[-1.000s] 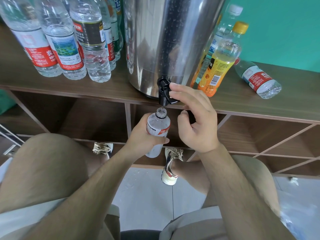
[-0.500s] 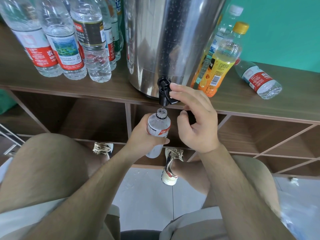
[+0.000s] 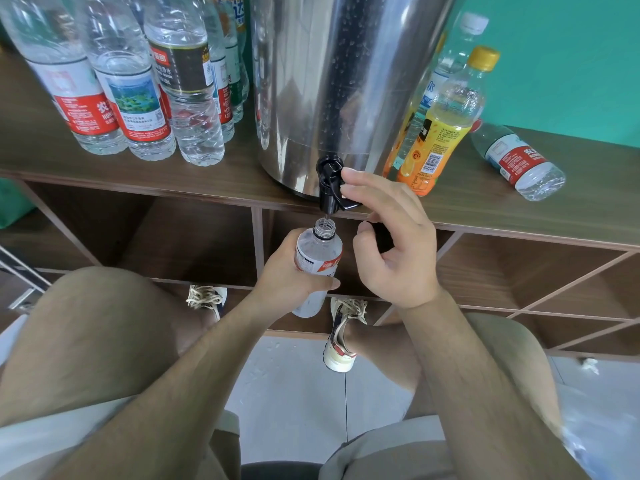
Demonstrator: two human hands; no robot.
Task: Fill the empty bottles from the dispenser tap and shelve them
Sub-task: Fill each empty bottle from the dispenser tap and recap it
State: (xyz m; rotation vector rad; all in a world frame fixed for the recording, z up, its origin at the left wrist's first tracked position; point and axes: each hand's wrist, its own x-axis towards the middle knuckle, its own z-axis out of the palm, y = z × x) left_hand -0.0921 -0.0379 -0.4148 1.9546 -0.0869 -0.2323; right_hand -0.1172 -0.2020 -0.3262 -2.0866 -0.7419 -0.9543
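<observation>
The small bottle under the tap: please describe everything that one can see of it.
The small bottle is clear plastic, uncapped, with a threaded neck and a white label with a red band. It is nearly upright, its mouth just below the black tap, from which a thin stream seems to fall in. The left hand grips its middle, thumb across the front; its base shows below.

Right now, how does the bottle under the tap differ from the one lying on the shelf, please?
The held bottle is upright; the shelf bottle lies on its side. The left hand grips the held bottle; no hand holds the shelf bottle. Both are clear with red-white labels.
</observation>
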